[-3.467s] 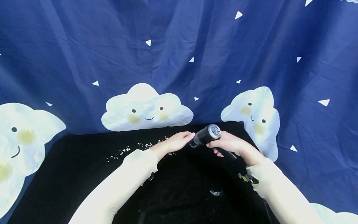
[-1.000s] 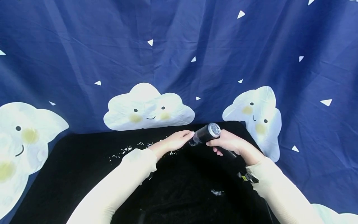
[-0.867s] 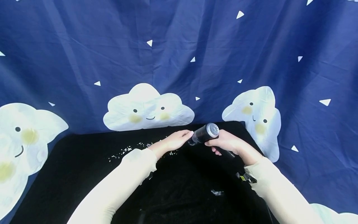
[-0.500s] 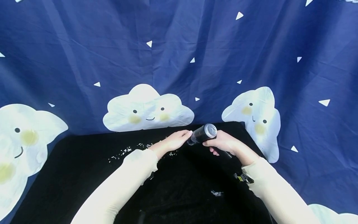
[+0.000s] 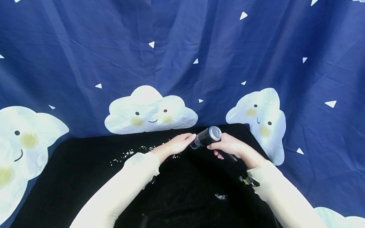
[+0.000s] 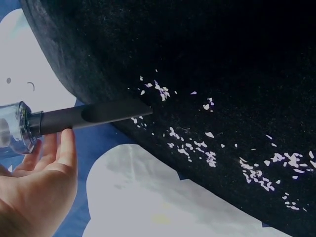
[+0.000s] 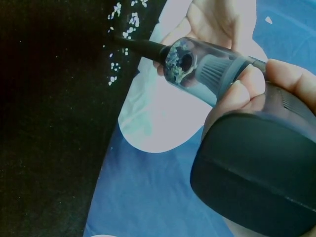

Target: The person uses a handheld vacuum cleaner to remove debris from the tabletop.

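A black handheld vacuum cleaner (image 5: 205, 136) with a silver vent at its rear is held over the black table. My right hand (image 5: 230, 144) grips its handle. Up front, my left hand (image 5: 179, 143) steadies it, thumb on top and fingers (image 6: 66, 153) beneath the joint of dust cup and nozzle. The flat black nozzle (image 6: 84, 117) points at white scraps (image 6: 256, 175), its tip right among them in the left wrist view. In the right wrist view the clear dust cup (image 7: 212, 64) shows a grey filter and collected scraps. The nozzle is hidden in the head view.
The black-covered table (image 5: 85, 177) ends at a blue cloud-patterned curtain (image 5: 176, 47). More scraps (image 5: 125, 154) trail left along the table's far side. A crumpled whitish bit (image 5: 220, 196) lies nearer, right of the middle. A small black device (image 5: 249, 181) hangs at the right cuff.
The vacuum cleaner and my right hand have shifted slightly left. My left hand has moved a little left with the front end; both holds are the same.
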Demonstrator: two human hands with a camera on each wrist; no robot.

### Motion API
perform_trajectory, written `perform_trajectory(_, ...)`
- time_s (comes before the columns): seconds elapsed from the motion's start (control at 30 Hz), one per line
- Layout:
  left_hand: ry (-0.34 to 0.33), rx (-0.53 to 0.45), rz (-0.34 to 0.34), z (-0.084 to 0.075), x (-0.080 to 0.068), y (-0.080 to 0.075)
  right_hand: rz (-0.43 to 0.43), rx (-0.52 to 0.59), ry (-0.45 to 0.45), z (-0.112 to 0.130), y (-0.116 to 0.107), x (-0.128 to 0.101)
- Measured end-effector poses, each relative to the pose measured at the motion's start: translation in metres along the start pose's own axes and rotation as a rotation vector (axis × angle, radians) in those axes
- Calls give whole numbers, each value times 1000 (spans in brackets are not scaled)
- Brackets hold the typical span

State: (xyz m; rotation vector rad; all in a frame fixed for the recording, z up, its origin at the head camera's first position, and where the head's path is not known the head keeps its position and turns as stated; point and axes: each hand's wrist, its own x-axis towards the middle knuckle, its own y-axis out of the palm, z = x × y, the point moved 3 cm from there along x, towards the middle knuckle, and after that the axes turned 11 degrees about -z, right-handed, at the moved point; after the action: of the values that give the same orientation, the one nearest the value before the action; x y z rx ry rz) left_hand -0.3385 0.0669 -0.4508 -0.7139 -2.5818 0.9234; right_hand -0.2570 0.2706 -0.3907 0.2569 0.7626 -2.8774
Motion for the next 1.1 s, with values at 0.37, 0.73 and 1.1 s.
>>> perform_trajectory(0.37, -3, -14, -11, 1, 2, 2, -9, -52, -17, 1, -3, 1)
perform_trajectory(0.73, -25, -59, -40, -3, 6, 4, -24, -105, -8, 7, -8, 4)
perform_trajectory(1.1, -21, -122, -78, -1, 14, 2, -50, -155, -15, 12, -10, 11)
